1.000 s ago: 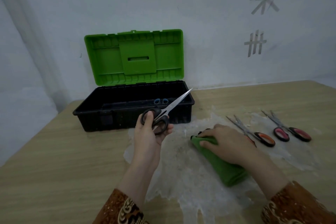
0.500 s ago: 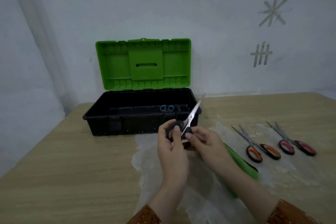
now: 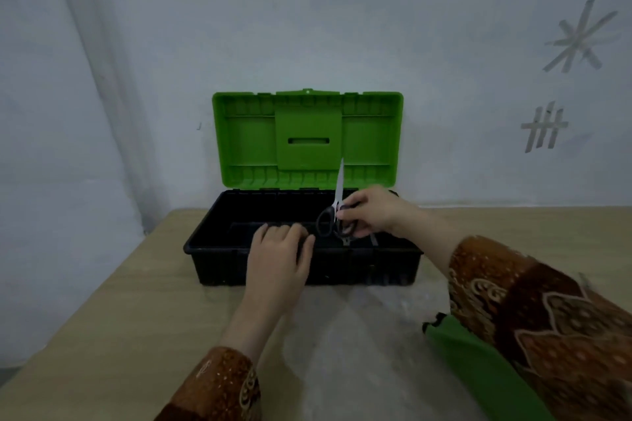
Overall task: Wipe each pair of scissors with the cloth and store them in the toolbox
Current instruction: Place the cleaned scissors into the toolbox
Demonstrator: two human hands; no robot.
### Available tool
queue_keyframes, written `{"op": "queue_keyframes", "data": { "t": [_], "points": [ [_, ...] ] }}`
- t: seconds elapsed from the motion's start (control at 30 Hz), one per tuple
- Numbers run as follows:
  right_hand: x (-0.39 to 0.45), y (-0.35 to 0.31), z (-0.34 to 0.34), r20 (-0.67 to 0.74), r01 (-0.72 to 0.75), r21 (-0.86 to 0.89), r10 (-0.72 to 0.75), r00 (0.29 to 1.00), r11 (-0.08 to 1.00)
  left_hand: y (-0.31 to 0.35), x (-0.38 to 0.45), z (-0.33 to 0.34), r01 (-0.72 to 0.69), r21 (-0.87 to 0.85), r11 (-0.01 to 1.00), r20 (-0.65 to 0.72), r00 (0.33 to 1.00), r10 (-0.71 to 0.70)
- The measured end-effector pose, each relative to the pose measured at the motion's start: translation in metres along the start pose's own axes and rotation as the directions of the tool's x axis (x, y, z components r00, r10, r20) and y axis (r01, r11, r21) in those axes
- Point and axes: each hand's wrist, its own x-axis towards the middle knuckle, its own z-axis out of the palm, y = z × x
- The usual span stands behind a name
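The black toolbox (image 3: pixel 219 260) stands open at the back of the table, its green lid (image 3: pixel 307 138) upright against the wall. My right hand (image 3: pixel 374 212) pinches the black-handled scissors (image 3: pixel 333 215) by the handles over the box's right half, blades pointing up. My left hand (image 3: pixel 280 249) rests over the toolbox's front rim, fingers bent into the box and holding nothing. The green cloth (image 3: pixel 478 366) lies on the table at the lower right, partly under my right sleeve. The other scissors are out of view.
A sheet of clear plastic (image 3: pixel 359 335) covers the wooden table (image 3: pixel 119 318) in front of the toolbox. The wall stands right behind the lid. The table's left edge runs diagonally at the left.
The scissors passed from my left hand to my right, which carried them up over the toolbox. My left hand moved onto the box's front rim. The cloth was let go. The view shifted left.
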Motion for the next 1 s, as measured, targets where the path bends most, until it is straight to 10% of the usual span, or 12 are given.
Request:
{"op": "queue_keyframes", "data": {
  "t": [0.67, 1.0],
  "points": [
    [0.065, 0.006, 0.063, 0.033, -0.085, -0.844, 0.209, 0.977, 0.530, -0.026, -0.007, 0.025, -0.164, 0.116, 0.980, -0.060, 0.983, 0.172],
    [0.022, 0.003, 0.017, -0.069, -0.024, -0.643, -0.027, 0.997, 0.765, -0.020, -0.008, 0.019, -0.135, 0.098, 0.986, 0.034, 0.991, 0.133]
  ]
}}
